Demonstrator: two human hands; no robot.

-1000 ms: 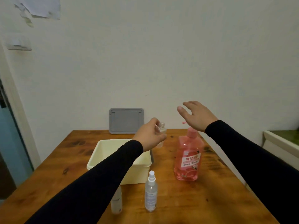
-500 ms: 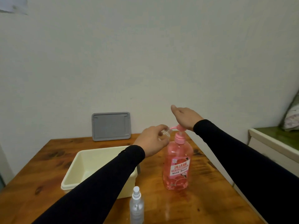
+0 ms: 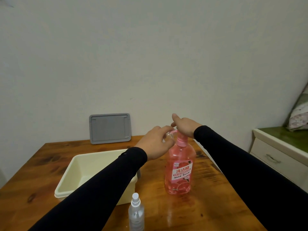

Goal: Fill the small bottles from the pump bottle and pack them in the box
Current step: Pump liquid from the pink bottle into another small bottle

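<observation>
A person in black sleeves is standing at a wooden table, both arms reaching forward. The left hand is curling its fingers round a small clear bottle, tipping its open mouth up against the spout of the pink pump bottle. The right hand is lying flat on top of the pump head, fingers straight and pointing left, holding nothing in a grasp. The pump bottle is standing upright on the table, just right of a cream plastic box whose inside is showing no bottles where the arm is not hiding it. A capped small spray bottle is standing near the front edge, apart from the box. A grey lid is leaning against the wall at the back, and a pale drawer cabinet is sitting off to the right.
</observation>
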